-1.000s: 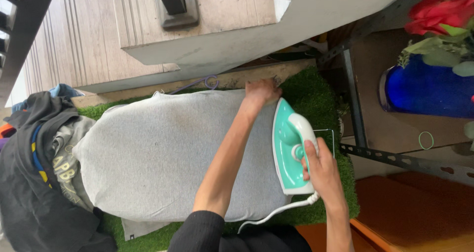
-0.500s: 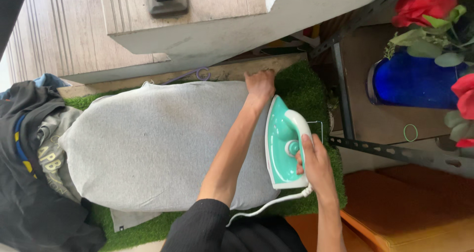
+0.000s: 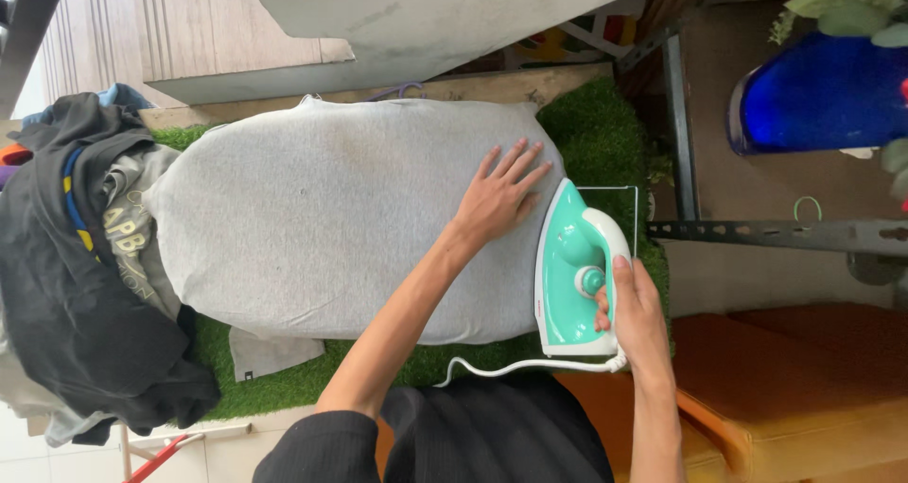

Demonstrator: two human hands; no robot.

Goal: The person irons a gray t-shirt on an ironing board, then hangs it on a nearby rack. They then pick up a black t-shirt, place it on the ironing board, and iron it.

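Your right hand (image 3: 636, 308) grips one teal iron (image 3: 573, 270) by its white handle, at the grey cloth's (image 3: 322, 209) edge; the soleplate is hidden. Your left hand (image 3: 497, 194) lies flat on the cloth, fingers spread. Green turf (image 3: 605, 142) covers the surface. One dark clothes pile (image 3: 76, 265) and one blue vase (image 3: 818, 95) are cut off.

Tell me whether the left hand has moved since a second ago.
Yes. The left hand left the far edge of the grey cloth and now lies flat on it, nearer the person.
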